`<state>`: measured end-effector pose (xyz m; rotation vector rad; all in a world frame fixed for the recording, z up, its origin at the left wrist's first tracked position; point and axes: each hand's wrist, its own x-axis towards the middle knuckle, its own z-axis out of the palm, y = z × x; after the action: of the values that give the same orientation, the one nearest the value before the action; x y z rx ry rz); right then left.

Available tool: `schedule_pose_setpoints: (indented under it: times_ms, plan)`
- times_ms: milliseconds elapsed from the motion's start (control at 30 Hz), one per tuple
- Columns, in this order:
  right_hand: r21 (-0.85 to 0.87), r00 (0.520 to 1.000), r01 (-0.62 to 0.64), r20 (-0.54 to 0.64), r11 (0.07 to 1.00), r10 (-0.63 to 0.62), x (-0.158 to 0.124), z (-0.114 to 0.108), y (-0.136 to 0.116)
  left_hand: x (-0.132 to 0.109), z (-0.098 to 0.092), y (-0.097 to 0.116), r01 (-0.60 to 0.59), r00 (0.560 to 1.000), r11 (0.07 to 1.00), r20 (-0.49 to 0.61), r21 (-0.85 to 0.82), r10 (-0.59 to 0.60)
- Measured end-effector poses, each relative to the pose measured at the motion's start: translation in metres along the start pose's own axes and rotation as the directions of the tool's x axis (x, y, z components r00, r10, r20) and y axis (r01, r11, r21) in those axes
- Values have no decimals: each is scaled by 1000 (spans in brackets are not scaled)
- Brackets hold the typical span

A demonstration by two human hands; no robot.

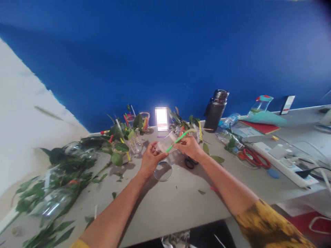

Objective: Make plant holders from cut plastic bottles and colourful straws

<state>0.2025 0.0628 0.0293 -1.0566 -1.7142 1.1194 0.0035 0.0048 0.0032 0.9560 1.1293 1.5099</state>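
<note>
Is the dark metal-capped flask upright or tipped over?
Upright: the dark metal-capped flask stands on its base on the grey table, cap uppermost.

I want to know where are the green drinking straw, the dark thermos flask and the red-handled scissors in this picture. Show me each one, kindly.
green drinking straw [178,140]: head view, middle of its length.
dark thermos flask [213,119]: head view, dark body below the metal top.
red-handled scissors [253,157]: head view, red loop handles.

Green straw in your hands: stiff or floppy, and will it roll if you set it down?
The green straw is probably light and fairly flexible, since it curves visibly between the left hand and right hand. Being thin and round, it would likely roll a little on the smooth grey table.
</note>
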Motion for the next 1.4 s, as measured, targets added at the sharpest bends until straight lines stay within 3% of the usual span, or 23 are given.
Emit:
schedule_pose_setpoints:
  times_ms: [267,433,533,667,867,1100,1400]
  plan:
    - [-6,995,82,-59,997,-82,-5,6,-7,0,-4,-6,33,995,998,98,-49,-28]
    - [57,999,38,-14,998,-38,-5,3,-9,-1,-2,-2,2,996,1000,89,-8,-2]
    - [114,998,27,-52,993,-21,-1,3,-4,-1,-2,2,-4,997,1000,72,7,4]
    - [114,995,35,-99,993,-23,2,4,2,1,-4,3,-8,999,1000,34,17,7]
    - [135,997,22,-73,991,-13,-1,5,-3,1,-3,3,-44,999,996,10,76,44]
    - [156,997,15,-73,988,-3,2,5,4,0,-2,5,5,999,998,45,65,-7]
    - [160,997,20,-72,987,-8,5,4,7,3,-4,0,-29,999,996,-16,82,31]
